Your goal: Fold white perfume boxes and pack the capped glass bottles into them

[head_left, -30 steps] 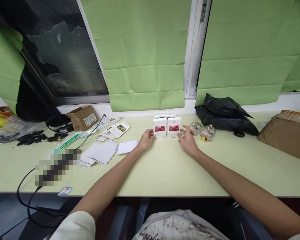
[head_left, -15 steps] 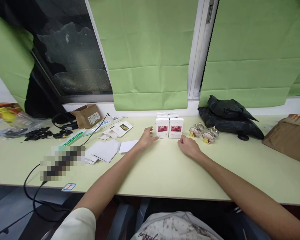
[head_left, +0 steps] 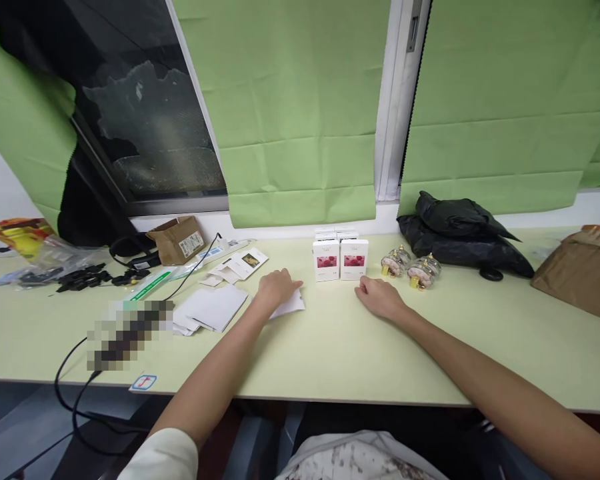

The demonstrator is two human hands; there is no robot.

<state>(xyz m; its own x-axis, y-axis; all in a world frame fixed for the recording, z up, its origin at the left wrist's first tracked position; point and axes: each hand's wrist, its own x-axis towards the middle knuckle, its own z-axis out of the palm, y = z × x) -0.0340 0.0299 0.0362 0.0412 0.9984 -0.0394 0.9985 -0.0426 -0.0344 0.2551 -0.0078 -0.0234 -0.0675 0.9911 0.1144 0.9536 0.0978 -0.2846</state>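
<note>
Covering most of a white card in the head view, the left hand has its fingers bent inward and its thumb pointing right, toward the boxes; whether the fingers pinch the card or merely press on it cannot be told. The right hand is curled into a loose fist with nothing visible in it, its knuckles resting low over the table. Both forearms stretch forward from the near edge, the left slanting inward to the right, the right slanting inward to the left, with the backs of the hands facing up. The card sticks out below and to the right of the left hand, flat or nearly so. Between the hands and slightly farther back, a left white box and a right white box stand upright side by side, each with a red picture; the right one is just beyond the curled right fingers. More white boxes show behind them. White sheets lie left of the left hand, and two ornaments sit right of the boxes.
</note>
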